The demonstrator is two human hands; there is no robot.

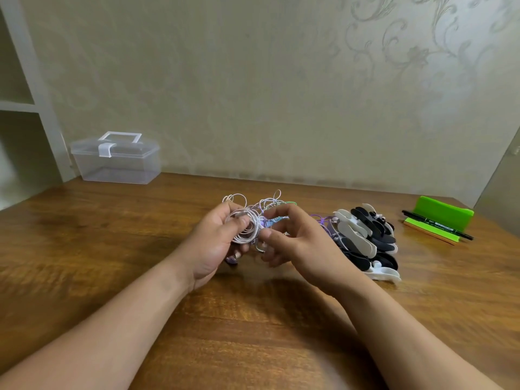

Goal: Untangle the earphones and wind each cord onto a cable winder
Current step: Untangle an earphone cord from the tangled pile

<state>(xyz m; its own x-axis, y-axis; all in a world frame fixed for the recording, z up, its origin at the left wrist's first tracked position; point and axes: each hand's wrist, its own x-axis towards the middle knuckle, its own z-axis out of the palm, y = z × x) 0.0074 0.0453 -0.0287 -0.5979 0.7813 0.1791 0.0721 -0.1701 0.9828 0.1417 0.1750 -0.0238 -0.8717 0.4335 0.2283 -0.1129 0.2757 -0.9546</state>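
A tangled bunch of white, purple and green earphone cords (260, 205) is held above the middle of the wooden table (112, 249). My left hand (218, 243) grips a coiled loop of white cord (247, 230) with thumb and curled fingers. To its right, my right hand (295, 243) pinches a bluish-purple strand of the same tangle. A purple earbud hangs below my left hand. A heap of black and white cable winders (365, 243) lies on the table just right of my right hand.
A clear plastic box with a white latch and handle (115, 159) stands at the back left by the wall. At the far right lie a green pad holder (441, 213) and a black marker pen (437, 224). White shelving rises at the left edge.
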